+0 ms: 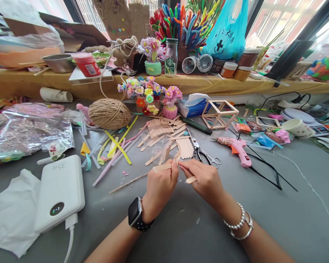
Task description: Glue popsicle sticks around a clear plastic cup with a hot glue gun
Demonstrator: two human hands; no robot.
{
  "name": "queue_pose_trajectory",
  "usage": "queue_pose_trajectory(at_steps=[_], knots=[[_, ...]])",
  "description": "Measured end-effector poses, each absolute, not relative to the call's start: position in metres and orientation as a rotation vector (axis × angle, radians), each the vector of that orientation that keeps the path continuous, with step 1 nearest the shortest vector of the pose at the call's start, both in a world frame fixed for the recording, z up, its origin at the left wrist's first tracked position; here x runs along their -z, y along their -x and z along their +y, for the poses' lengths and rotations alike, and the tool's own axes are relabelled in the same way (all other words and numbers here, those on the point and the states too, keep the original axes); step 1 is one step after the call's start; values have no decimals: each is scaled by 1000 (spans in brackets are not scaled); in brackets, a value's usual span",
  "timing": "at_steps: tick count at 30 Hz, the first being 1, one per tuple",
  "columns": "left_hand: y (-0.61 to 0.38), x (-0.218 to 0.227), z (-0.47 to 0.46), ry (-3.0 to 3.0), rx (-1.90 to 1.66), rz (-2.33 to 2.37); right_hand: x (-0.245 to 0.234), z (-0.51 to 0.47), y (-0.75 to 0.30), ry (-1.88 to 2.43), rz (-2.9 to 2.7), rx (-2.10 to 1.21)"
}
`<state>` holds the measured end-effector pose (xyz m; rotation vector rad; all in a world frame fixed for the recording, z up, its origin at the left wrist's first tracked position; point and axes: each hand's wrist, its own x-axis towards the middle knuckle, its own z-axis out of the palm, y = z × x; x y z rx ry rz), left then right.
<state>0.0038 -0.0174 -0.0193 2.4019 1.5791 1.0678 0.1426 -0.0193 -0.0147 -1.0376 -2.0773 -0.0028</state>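
My left hand (159, 187), with a black smartwatch on its wrist, is closed around a wooden craft stick (162, 167) that pokes out to the left. My right hand (205, 179), with bead and metal bracelets, pinches another wooden stick (191, 179) whose rounded end shows under the fingers. The fingertips of both hands meet over the grey table (263, 219). Just beyond them lies a heap of loose wooden sticks (164, 137) and scissors (201, 153).
A pink glue gun (237, 149) with a black cord lies to the right, a stick-built frame (218, 114) behind it. A twine ball (109, 114), pipe-cleaner flowers (149, 91), a white power bank (59, 190) and a foil bag (27, 129) sit left. A cluttered shelf (181, 82) runs along the back.
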Motion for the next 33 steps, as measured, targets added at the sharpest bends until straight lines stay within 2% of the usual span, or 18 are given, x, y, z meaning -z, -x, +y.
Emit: queue_pose_trajectory(at_steps=[7,12,33], knots=[[-6,15,-19,-2342,-1050,1505,14,-24,-142,1050,-2162,370],[-6,14,-21,-2318,-1037,1493,17,-24,-140,1056,-2135,415],[-4,10,-23,-2294,-1084,1441,9,-27,-135,1191,-1662,-586]])
